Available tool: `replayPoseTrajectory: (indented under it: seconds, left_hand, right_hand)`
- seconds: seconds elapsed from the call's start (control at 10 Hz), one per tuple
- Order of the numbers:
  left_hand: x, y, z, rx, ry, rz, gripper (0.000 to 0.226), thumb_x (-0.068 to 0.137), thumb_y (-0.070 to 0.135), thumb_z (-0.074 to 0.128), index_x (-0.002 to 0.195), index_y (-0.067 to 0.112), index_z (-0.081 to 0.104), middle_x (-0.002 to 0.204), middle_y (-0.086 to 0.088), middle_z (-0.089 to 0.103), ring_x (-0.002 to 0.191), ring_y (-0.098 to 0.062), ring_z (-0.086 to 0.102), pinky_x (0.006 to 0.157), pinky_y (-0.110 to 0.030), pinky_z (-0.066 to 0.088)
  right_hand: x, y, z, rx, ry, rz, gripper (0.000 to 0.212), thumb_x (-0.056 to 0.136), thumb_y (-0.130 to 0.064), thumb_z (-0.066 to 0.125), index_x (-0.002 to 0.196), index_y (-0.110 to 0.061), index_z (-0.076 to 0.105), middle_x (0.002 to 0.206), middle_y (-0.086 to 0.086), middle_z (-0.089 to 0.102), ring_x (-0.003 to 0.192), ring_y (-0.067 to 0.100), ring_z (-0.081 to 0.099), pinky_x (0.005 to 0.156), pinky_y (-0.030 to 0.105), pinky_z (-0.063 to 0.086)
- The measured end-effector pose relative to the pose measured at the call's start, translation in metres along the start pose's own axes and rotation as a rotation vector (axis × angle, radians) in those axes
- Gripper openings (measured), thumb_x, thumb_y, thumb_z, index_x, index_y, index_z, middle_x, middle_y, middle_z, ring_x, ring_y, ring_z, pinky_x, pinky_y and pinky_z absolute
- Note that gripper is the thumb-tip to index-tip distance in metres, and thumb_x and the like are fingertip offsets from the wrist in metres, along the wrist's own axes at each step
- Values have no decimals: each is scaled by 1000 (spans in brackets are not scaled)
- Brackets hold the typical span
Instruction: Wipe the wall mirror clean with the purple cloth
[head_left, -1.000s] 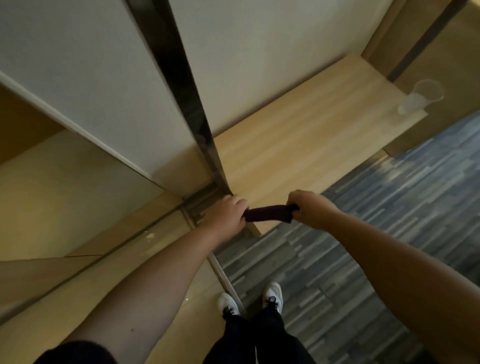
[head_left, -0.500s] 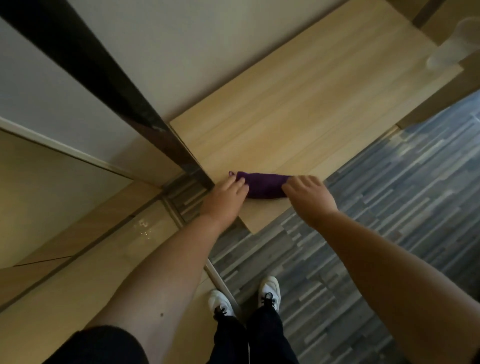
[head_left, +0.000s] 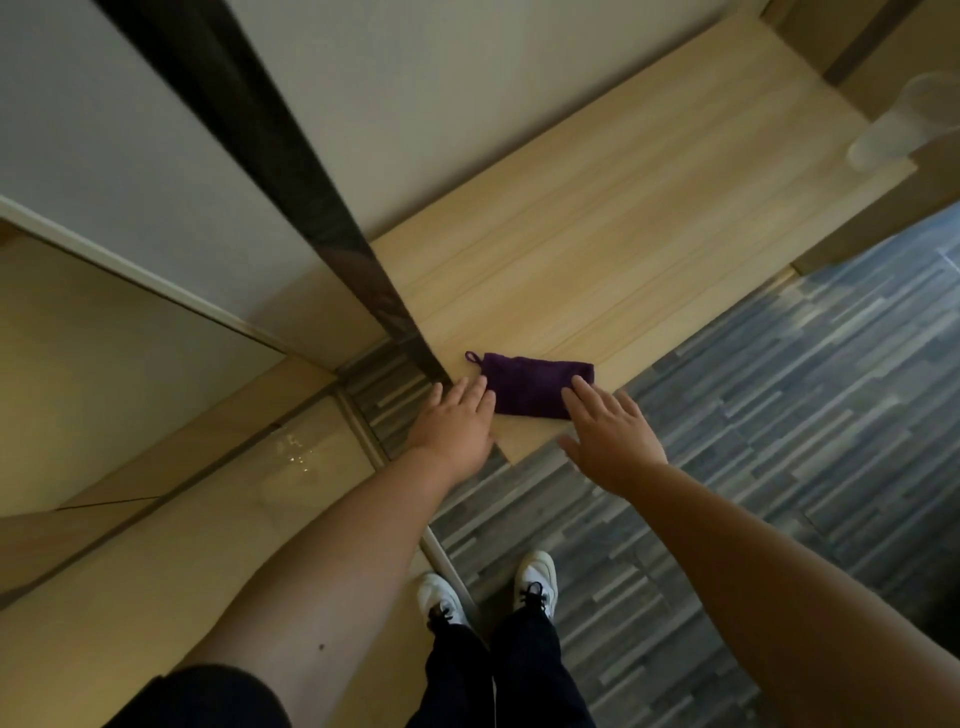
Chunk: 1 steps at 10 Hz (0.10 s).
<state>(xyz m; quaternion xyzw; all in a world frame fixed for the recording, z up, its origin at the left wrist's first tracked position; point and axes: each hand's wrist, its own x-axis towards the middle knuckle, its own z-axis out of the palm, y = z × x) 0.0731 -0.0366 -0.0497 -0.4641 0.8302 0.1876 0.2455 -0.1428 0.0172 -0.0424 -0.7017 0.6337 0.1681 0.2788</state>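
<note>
From the head camera we look down on a pale wooden surface (head_left: 597, 249) that runs along a light wall. On its near corner lies the folded dark purple cloth (head_left: 535, 383), flat, with a small hanging loop sticking out at its far left corner. Our left hand (head_left: 457, 421) rests palm down just left of the purple cloth, its fingers (head_left: 475, 391) stretched out flat and touching the cloth's left edge, gripping nothing. Our right hand (head_left: 610, 439) is spread palm down at the cloth's right end, its fingers (head_left: 584, 397) extended and lying over the near right corner, also holding nothing. To the left, the tall wall mirror (head_left: 130, 332) stands with a dark frame strip (head_left: 291, 182) that runs down to the surface's corner beside our left hand. A clear plastic cup (head_left: 904, 124) sits at the far right end of the surface, well apart from the cloth. Below, we see white shoes (head_left: 535, 579) on grey striped carpet (head_left: 779, 441).
</note>
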Motion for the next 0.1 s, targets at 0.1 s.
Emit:
replayPoseTrajectory:
  seconds: [0.1]
  left_hand:
    - [-25,3,-8,-120,-67,-23,35,105,35,41,132,16,52,129,-10,59,113,-27,57,89,-42,49]
  right_hand:
    - [-11,-18,-17,201,-186,35,40,103,-41,41,133,-17,52,125,7,60,112,23,60,99,41,49]
